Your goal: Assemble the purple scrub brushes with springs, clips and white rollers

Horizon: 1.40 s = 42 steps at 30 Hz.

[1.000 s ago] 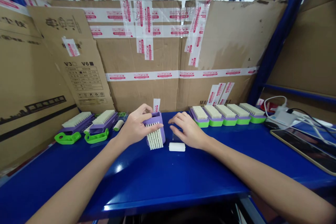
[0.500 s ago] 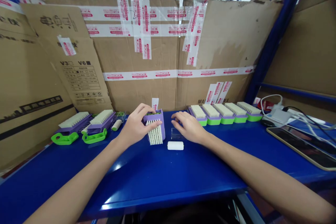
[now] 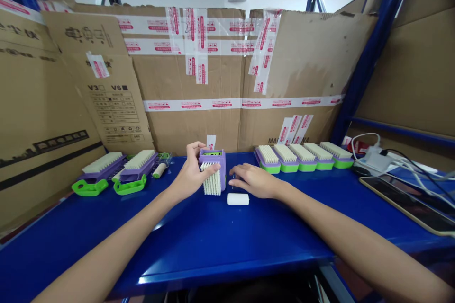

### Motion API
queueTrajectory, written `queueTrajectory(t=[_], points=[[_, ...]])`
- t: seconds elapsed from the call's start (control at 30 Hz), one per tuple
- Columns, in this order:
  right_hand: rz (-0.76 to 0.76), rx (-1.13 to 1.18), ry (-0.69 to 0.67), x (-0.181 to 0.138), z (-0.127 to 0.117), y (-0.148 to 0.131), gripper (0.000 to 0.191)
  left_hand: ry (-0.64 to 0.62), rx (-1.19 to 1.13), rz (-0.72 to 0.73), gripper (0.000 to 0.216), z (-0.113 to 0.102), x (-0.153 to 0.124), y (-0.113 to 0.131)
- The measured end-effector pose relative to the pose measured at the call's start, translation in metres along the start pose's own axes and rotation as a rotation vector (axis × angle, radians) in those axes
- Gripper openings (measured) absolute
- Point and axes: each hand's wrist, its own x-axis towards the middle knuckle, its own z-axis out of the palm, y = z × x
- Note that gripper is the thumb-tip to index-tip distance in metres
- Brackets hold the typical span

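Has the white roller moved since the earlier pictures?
No: the white roller sits in the same spot, below and right of the lone tape strip on the cardboard.

The purple brush [image 3: 212, 182] is upright, its pale bristles facing the person; the white roller [image 3: 238, 199] lies sideways on the counter [image 3: 227, 241], nearby.

the left hand [image 3: 192, 174], right hand [image 3: 255, 181] and forearms [image 3: 137, 229] are bare.

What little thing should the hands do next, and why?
Perhaps the right hand, if free (I can't quite tell), could pick up the white roller: it lies by itself on the blue table, close by, while the left hand holds the purple brush.
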Motion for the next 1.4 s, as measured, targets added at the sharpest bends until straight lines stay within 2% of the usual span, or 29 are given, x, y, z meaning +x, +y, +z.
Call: queueTrajectory(t=[0.17, 0.3, 0.43, 0.57, 0.73, 0.8, 1.07, 1.17, 1.3, 1.4], points=[[0.095, -0.130, -0.026, 0.000, -0.005, -0.003, 0.036, 0.000, 0.204, 0.118, 0.053, -0.006, 0.001, 0.011], [0.133, -0.165, -0.052, -0.003, -0.012, -0.001, 0.046, -0.003, 0.263, 0.108, 0.050, -0.006, 0.002, 0.016], [0.103, -0.194, -0.097, -0.004, -0.014, 0.000, 0.033, -0.023, 0.277, 0.069, 0.044, -0.004, 0.000, 0.014], [0.100, -0.242, -0.093, -0.003, -0.012, 0.000, 0.030, -0.034, 0.220, -0.018, 0.063, -0.001, -0.002, 0.009], [0.105, -0.265, -0.090, -0.002, -0.008, 0.002, 0.037, 0.055, 0.085, 0.013, 0.095, 0.007, -0.001, 0.002], [0.106, -0.261, -0.091, -0.002, -0.006, 0.004, 0.040, 0.059, 0.029, -0.032, 0.103, 0.009, -0.001, 0.000], [0.112, -0.263, -0.104, -0.004, -0.003, 0.006, 0.040, -0.055, -0.134, -0.302, 0.083, 0.011, -0.003, -0.011], [0.096, -0.248, -0.090, -0.005, -0.002, 0.007, 0.040, -0.080, -0.054, -0.284, 0.084, 0.011, -0.004, -0.014], [0.067, -0.221, -0.076, -0.005, -0.001, 0.010, 0.040, -0.203, 0.106, -0.238, 0.096, 0.011, -0.007, -0.015], [0.067, -0.213, -0.081, -0.005, -0.002, 0.010, 0.040, -0.257, 0.125, -0.217, 0.094, 0.011, -0.010, -0.017]])
